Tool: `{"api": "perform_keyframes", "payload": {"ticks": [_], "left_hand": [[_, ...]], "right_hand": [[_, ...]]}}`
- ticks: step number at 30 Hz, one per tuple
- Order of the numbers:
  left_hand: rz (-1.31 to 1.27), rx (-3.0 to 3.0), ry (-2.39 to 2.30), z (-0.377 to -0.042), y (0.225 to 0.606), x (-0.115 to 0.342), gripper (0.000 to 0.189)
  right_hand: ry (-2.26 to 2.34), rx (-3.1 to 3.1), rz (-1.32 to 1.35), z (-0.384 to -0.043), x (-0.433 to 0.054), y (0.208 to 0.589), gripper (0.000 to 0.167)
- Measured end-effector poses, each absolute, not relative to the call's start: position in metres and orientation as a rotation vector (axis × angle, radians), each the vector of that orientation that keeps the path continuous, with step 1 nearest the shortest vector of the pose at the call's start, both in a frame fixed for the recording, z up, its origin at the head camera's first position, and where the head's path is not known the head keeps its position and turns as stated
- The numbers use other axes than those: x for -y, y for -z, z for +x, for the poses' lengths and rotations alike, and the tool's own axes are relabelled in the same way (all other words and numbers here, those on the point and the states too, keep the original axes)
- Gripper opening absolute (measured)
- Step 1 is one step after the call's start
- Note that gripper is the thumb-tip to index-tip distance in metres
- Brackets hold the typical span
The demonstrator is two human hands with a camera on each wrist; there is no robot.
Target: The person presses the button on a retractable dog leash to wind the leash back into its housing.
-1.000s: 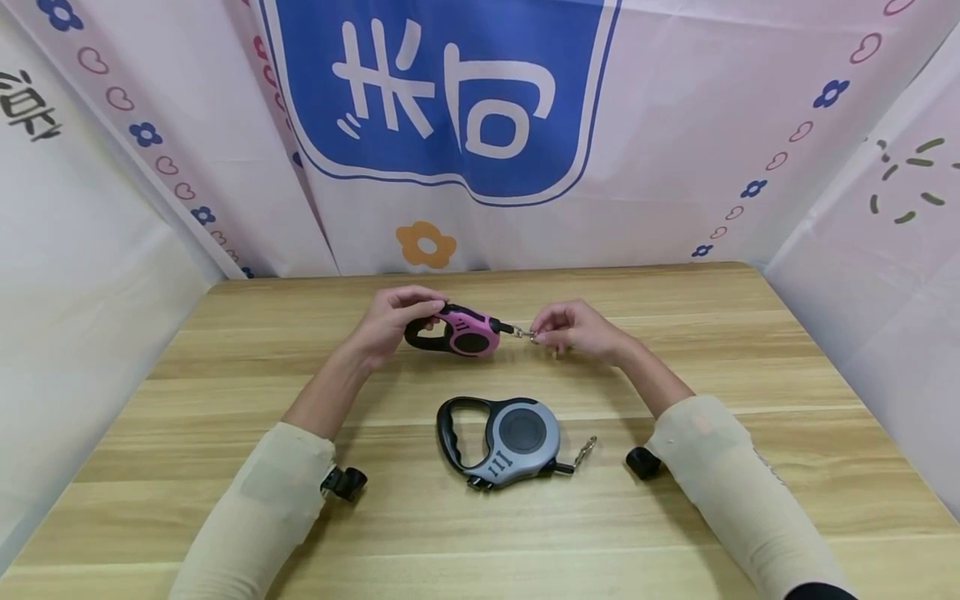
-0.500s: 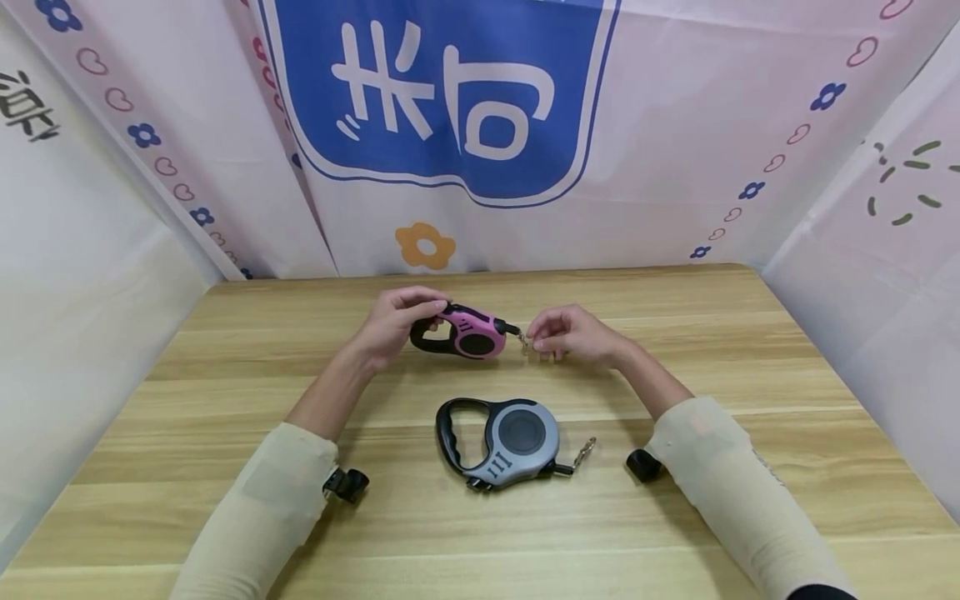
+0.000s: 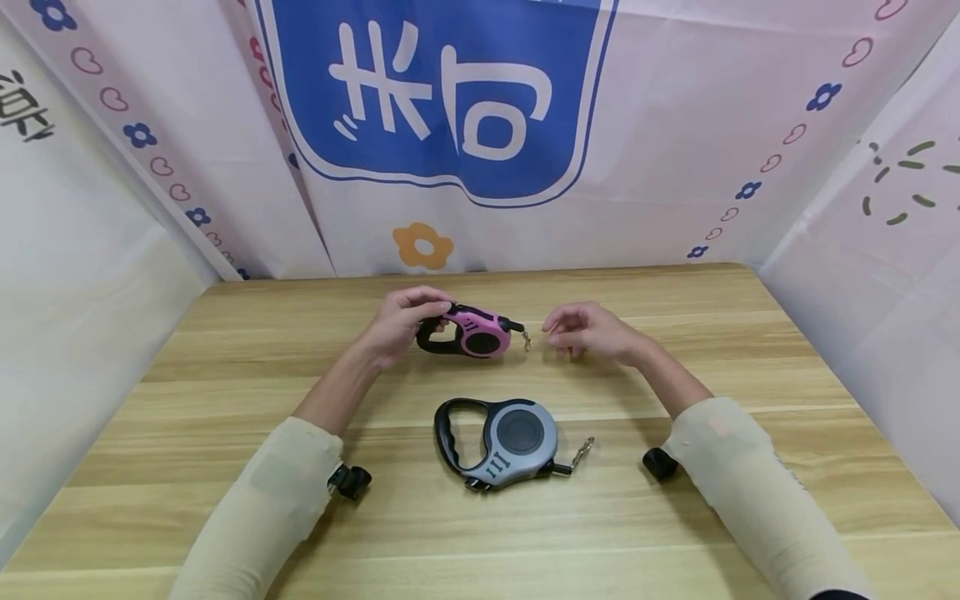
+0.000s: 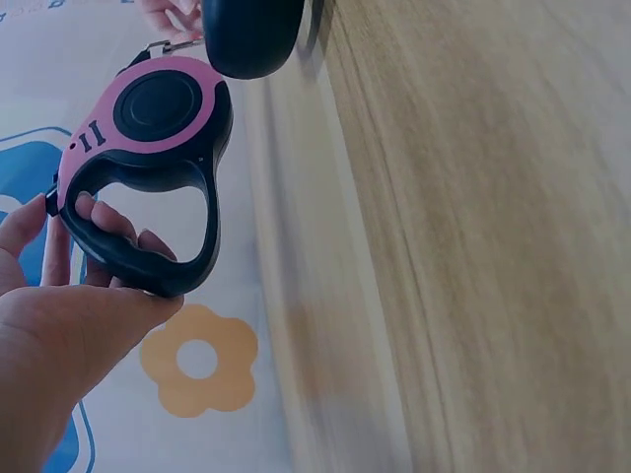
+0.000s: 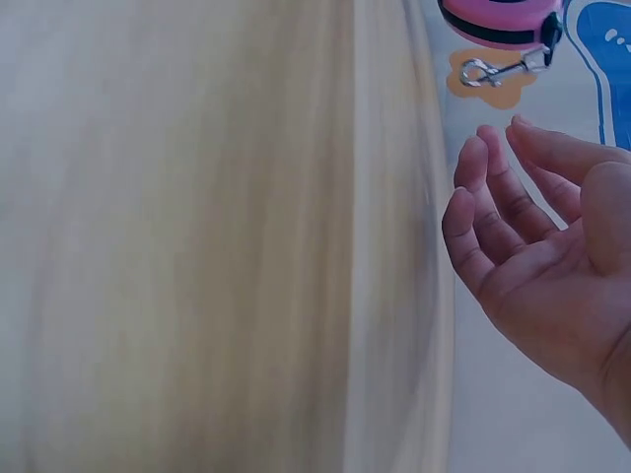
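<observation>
My left hand (image 3: 402, 323) grips the black handle of a pink retractable dog leash (image 3: 483, 337), its fingers passing through the handle loop in the left wrist view. The thumb lies at the leash's top button. From the leash's nose hangs a small metal clip (image 3: 527, 341), which in the right wrist view shows as a silver snap hook (image 5: 498, 70). Just right of the clip, my right hand (image 3: 588, 332) holds nothing, its fingers loosely bent and apart from the hook. Nearer me, a larger grey-and-black retractable leash (image 3: 517, 437) lies flat on the table.
The wooden table (image 3: 645, 533) reaches back to a printed cloth backdrop (image 3: 660, 125) with a blue emblem. White cloth walls stand at both sides. A metal clip (image 3: 582, 452) on the grey leash points right. Small black cameras (image 3: 350, 482) sit on both wrists.
My right hand has let go of the metal clip and drawn back to the right. The clip now hangs down from the pink leash, which has shifted slightly right in my left hand.
</observation>
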State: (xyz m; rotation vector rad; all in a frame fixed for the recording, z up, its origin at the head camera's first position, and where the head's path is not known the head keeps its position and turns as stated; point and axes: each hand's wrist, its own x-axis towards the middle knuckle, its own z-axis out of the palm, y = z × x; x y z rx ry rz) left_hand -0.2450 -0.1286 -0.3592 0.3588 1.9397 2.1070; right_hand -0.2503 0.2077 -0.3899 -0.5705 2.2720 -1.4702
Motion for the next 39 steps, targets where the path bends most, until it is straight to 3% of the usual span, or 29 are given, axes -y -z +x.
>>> {"api": "perform_keyframes", "payload": {"ticks": [28,33,39], "left_hand": [[0.473,-1.94,-2.074,-0.267,0.38,0.113,0.02],[0.58,-2.036,-1.94,-0.267,0.377,0.118,0.012],[0.763,-2.245,-1.677,-0.262,0.367,0.123,0.019]], "right_hand": [[1.48,-2.311,-0.546,-0.246,-0.246,0.384,0.027],[1.484,-2.31,-0.549,-0.245,-0.248,0.384,0.026],[1.472,-2.338,-0.545,-0.243,-0.252,0.384,0.025]]}}
